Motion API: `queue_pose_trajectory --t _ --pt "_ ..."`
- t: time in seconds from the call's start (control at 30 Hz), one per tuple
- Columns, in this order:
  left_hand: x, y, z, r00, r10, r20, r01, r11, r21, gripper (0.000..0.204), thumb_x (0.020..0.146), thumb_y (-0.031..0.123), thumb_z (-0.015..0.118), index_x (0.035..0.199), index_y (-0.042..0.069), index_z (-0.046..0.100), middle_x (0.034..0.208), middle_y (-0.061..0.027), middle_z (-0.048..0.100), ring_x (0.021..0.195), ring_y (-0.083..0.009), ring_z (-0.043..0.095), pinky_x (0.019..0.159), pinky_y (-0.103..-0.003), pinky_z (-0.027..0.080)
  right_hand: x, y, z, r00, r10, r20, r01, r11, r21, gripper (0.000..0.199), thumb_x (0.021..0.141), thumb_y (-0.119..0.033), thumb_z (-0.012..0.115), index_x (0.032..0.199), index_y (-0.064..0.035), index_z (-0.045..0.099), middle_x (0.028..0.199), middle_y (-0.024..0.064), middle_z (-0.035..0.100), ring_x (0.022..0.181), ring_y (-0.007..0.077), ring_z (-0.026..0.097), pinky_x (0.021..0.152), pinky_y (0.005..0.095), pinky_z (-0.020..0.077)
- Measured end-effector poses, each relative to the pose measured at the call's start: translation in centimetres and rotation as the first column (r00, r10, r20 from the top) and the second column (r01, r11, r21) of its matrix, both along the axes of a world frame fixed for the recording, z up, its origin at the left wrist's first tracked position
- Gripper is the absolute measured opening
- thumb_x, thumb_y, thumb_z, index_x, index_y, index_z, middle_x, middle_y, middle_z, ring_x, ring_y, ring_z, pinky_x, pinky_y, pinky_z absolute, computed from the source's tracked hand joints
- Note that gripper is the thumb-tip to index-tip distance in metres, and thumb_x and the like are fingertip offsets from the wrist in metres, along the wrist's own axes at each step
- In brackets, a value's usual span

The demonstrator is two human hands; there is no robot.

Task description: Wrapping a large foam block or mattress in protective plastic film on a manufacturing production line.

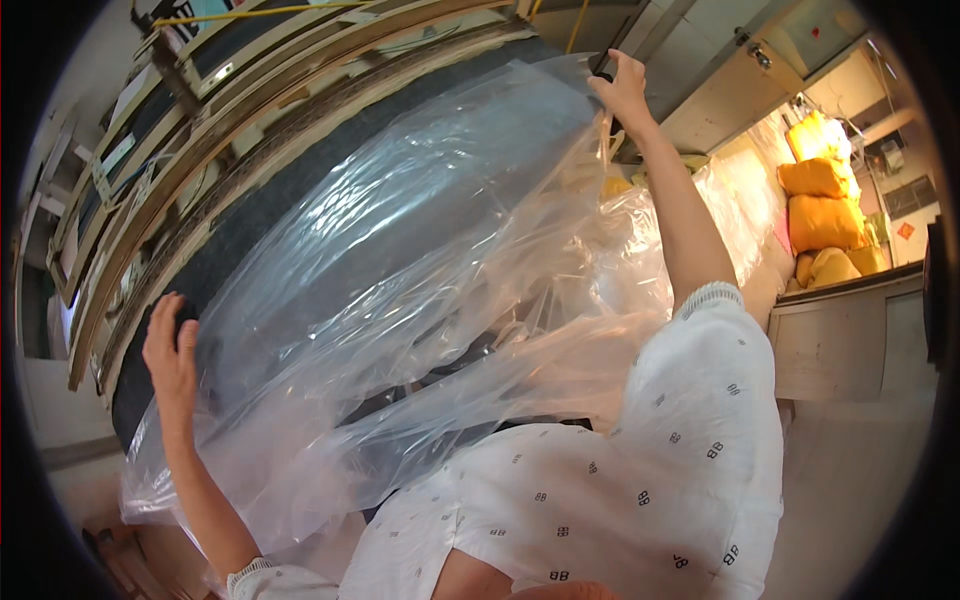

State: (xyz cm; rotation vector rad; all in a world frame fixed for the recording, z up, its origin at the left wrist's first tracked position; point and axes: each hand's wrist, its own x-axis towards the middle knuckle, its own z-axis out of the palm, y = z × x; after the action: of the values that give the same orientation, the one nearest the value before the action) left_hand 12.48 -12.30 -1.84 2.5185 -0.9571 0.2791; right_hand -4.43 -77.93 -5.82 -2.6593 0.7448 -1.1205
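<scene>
A large clear plastic sheet (400, 190) spreads over a long dark surface (270, 190), wrinkled and shiny, and hangs in folds toward my body. My right hand (627, 92) is stretched far out at the upper right, its curled fingers closed at a corner of the sheet. A small dark blob shows between that thumb and forefinger; I cannot make out what it is. On the left, my left hand (172, 355) is raised beside the sheet's edge, fingers stretched and thumb apart. Another dark spot shows beside its thumb.
Long wooden rails (230, 120) run along the far side of the dark surface, with a yellow bar (250, 14) above. More crumpled clear plastic (640, 250) gathers at the right. Stacked yellow-orange bags (825, 205) stand beyond a grey cabinet (830, 345).
</scene>
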Motion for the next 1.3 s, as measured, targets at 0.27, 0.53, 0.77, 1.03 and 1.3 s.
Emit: queue_pose_trajectory --t 0.27,0.53,0.77,1.03,1.3 --pt "-1.2 -3.8 -2.5 0.996 0.013 -0.091 -0.03 0.982 -0.185 0.011 0.078 0.007 0.06 0.084 0.002 0.052 0.113 -0.0112 0.053 0.106 -0.0241 0.048 0.09 -0.032 0.035 2.5 -3.4 2.7 0.896 0.443 0.021 -0.314 0.599 0.737 0.037 0.077 -0.027 0.064 0.108 -0.0073 0.059 0.104 0.0026 0.056 0.101 0.0123 0.05 0.091 0.0274 0.0357" --pt "-1.7 -4.4 -2.6 0.996 -0.016 -0.084 -0.008 0.96 -0.279 0.004 0.081 0.002 0.056 0.083 0.0 0.054 0.098 -0.0087 0.056 0.093 -0.0183 0.052 0.084 -0.027 0.038 4.5 -2.2 2.9 0.913 0.395 0.101 -0.402 0.828 0.391 0.019 0.083 -0.019 0.059 0.096 -0.005 0.062 0.086 0.0025 0.057 0.083 0.0124 0.055 0.077 0.0235 0.0432" --pt "-1.9 -4.2 -3.0 0.954 -0.002 -0.299 -0.125 0.906 -0.405 0.01 0.08 0.002 0.059 0.088 0.0 0.053 0.078 0.0017 0.049 0.073 -0.0057 0.045 0.067 -0.016 0.036 0.0 5.5 7.4 0.655 0.311 0.689 -0.621 -0.298 0.725 0.015 0.084 -0.016 0.058 0.096 -0.0077 0.056 0.078 -0.0005 0.056 0.05 0.0001 0.037 0.044 0.0143 0.0304" --pt "-3.1 -3.3 -2.8 0.957 -0.054 -0.284 -0.042 0.946 -0.322 0.008 0.077 0.0 0.061 0.076 0.001 0.053 0.069 0.0023 0.038 0.058 -0.0056 0.031 0.053 -0.019 0.026 2.9 15.7 -0.4 0.738 0.653 0.167 -0.638 0.597 0.486 0.012 0.082 -0.01 0.053 0.091 -0.0036 0.05 0.09 0.0058 0.056 0.083 0.0148 0.055 0.069 0.0256 0.0438" --pt "-5.4 1.2 -2.9 0.964 0.076 -0.254 -0.165 0.922 -0.35 0.009 0.075 -0.001 0.063 0.073 0.003 0.055 0.065 0.0039 0.034 0.056 -0.0045 0.028 0.051 -0.019 0.022 7.5 5.3 -2.7 0.956 0.289 -0.05 -0.293 0.938 -0.187 0.012 0.078 -0.018 0.055 0.084 -0.0089 0.057 0.111 0.012 0.054 0.11 0.0325 0.046 0.088 0.0425 0.0375"
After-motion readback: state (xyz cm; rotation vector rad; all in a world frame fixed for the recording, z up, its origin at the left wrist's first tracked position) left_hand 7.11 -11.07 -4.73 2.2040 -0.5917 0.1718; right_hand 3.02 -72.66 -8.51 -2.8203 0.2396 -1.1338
